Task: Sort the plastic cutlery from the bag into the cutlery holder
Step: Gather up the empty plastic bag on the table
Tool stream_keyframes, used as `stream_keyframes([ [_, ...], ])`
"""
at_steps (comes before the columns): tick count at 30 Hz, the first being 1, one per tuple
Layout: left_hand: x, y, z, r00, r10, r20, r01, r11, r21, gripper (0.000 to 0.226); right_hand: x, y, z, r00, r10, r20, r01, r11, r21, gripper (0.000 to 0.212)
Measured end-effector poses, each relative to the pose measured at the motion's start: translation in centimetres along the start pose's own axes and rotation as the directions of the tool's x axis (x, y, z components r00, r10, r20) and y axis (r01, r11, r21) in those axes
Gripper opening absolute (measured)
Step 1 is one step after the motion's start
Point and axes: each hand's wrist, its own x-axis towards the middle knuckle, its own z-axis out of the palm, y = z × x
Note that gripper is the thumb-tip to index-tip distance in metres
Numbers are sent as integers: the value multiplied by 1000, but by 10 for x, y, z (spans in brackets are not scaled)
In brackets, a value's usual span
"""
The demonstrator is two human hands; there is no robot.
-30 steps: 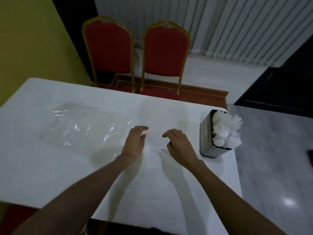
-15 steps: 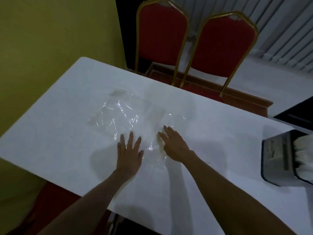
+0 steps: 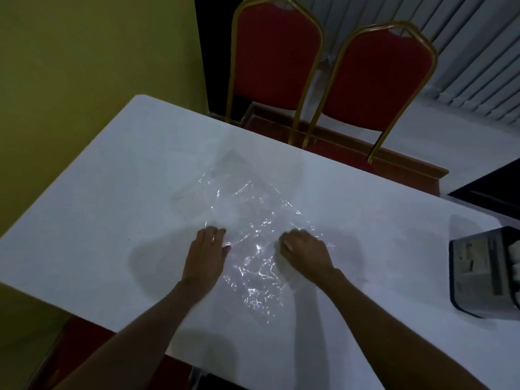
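Note:
A clear, crumpled plastic bag (image 3: 247,209) lies flat in the middle of the white table (image 3: 112,192); I see no cutlery inside it. My left hand (image 3: 206,251) rests on the bag's left side with its fingertips curled into the film. My right hand (image 3: 305,251) sits on the bag's right side, fingers bunched and pinching the plastic. The dark cutlery holder (image 3: 478,271) stands at the table's right edge, cut off by the frame, with white plastic cutlery (image 3: 515,266) showing in it.
Two red chairs with gold frames (image 3: 277,52) (image 3: 380,80) stand behind the table's far edge. A yellow wall runs along the left. The table's near edge is close under my forearms.
My hands moved left from bare table onto the bag. Half a second ago their fingers lay flat on it; now they are curled into the plastic.

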Motion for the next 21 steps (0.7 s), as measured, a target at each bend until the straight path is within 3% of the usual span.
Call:
stream_keyframes([
  [2,7,-6,6,998,31,45,-33,999,33,53,24,6,-1,990,85,-111,-72,991,115,26],
  [6,5,-18,18,989,81,122,-85,996,33,65,64,6,3,958,281,63,-287,916,282,47],
  [8,7,-19,15,999,19,46,-18,999,-29,56,77,4,5,943,327,59,-330,908,259,46],
  [10,9,-17,11,973,-189,-132,182,981,-61,34,83,1,4,935,353,34,-349,899,265,44],
  [12,12,-14,8,830,-527,-181,498,848,-182,40,87,3,4,914,398,83,-397,832,387,36],
  [14,15,-14,8,718,-691,-80,637,699,-326,51,86,6,5,888,436,147,-449,752,482,18],
  [16,19,-13,8,670,-742,-1,652,590,-476,53,84,9,3,877,445,180,-468,711,524,8],
  [19,25,-11,2,575,-818,27,638,428,-640,57,79,13,-5,843,476,251,-521,608,598,9],
  [21,23,-8,-6,600,-798,47,594,406,-694,49,73,17,-11,840,460,289,-529,575,624,12],
])
